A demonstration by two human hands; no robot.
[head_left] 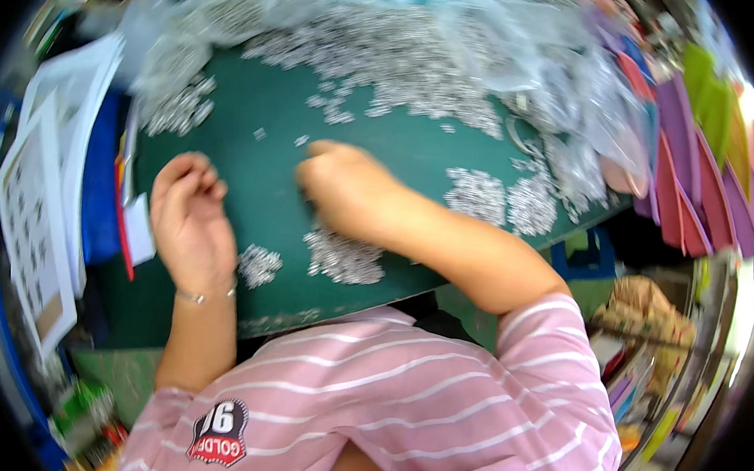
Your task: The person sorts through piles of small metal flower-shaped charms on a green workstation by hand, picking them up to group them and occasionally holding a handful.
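Note:
My left hand (192, 224) rests at the left of the green table, palm turned up and fingers loosely bent, with nothing visible in it. Beside its wrist lies a small heap of little silvery metal pieces (259, 266). Over the middle of the table my right hand (345, 189) is closed and slightly blurred; its fingertips are turned away, so what they hold is hidden. Just below that hand sits a larger heap of metal pieces (344, 258). Two single pieces, one of them a loose metal piece (302, 141), lie beyond my hands.
A wide spread of metal pieces (379, 54) covers the far side among clear plastic bags (492, 40). Two more heaps, including one pile (476, 196), lie right. Paper sheets (42, 206) stand left; coloured plastic bins (683, 168) stand right. The green tabletop (247, 98) ends near my body.

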